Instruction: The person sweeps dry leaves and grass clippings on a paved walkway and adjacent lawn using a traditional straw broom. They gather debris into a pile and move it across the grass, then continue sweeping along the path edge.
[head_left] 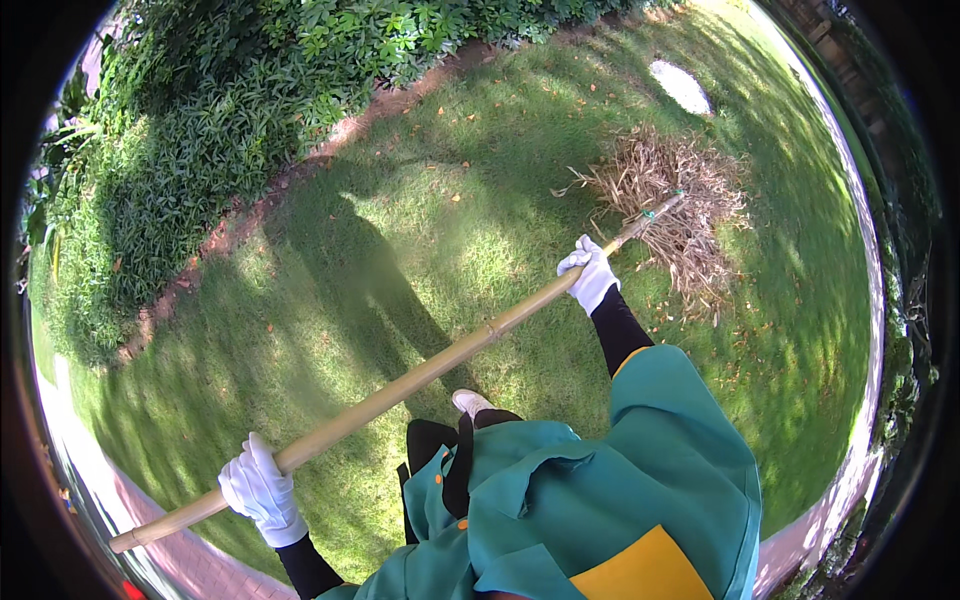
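Across my body slants a broom with a long bamboo handle (pixel 400 385) and a wide head of dry brown twigs or leaves (pixel 685 205), tied on with green bands. White-gloved, my left hand (pixel 262 490) is wrapped round the pole near its lower left end. Higher up, closer to the broom head, my right hand (pixel 590 273) closes round the same pole, also in a white glove. The broom head is at the upper right, over the grass; whether it touches the ground I cannot tell.
Mown lawn (pixel 480 260) with scattered fallen leaves lies around me. Dense green shrubs (pixel 230 120) border it at the upper left, along a strip of bare soil (pixel 385 100). A paved path (pixel 200 560) curves round the lower left. A bright white patch (pixel 681 87) lies beyond the broom head.
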